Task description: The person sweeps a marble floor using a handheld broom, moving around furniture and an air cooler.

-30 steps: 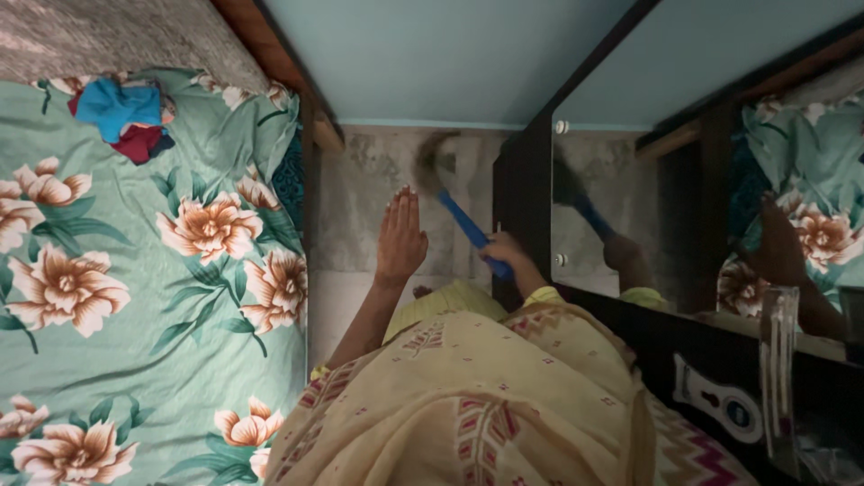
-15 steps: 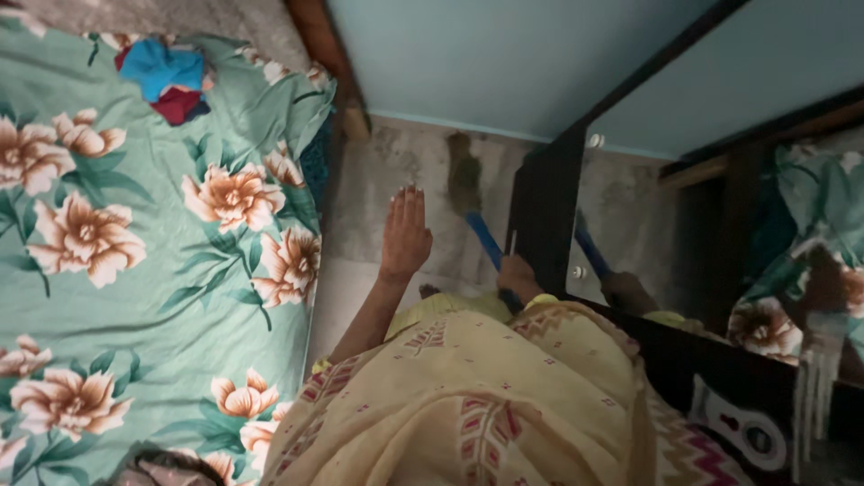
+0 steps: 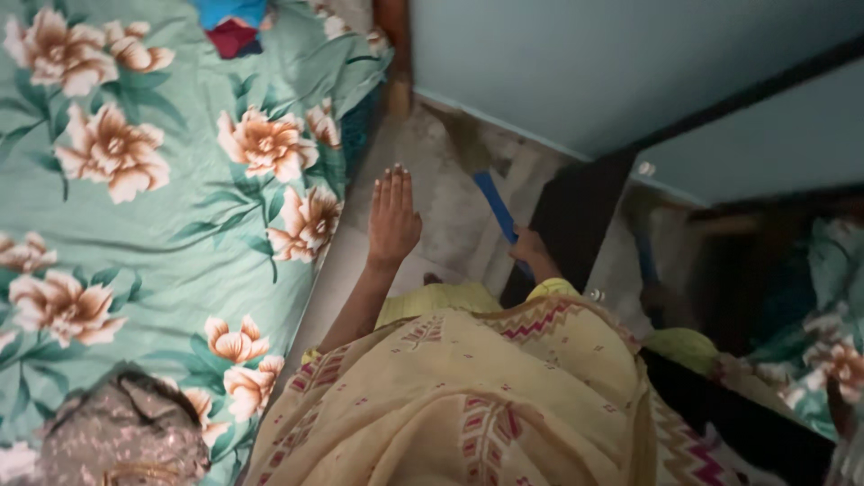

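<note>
Swung leftward since before, the blue-handled broom (image 3: 493, 202) stayed clenched in the right hand (image 3: 531, 247), bristles at the floor (image 3: 432, 193) corner by the bed (image 3: 162, 207), left hand (image 3: 393, 220) flat open, empty; sweeping seemingly unfinished

The broom (image 3: 481, 171) is a short hand broom with a flat, bright blue handle and a head of pale brownish bristles. It lies at a slant over the grey, stained floor, in the narrow gap between the bed and the dark cabinet. The bristle head points away, towards the foot of the blue wall, and is blurred. The near end of the handle sits in the closed right hand (image 3: 531, 249), just beside the cabinet's edge.
</note>
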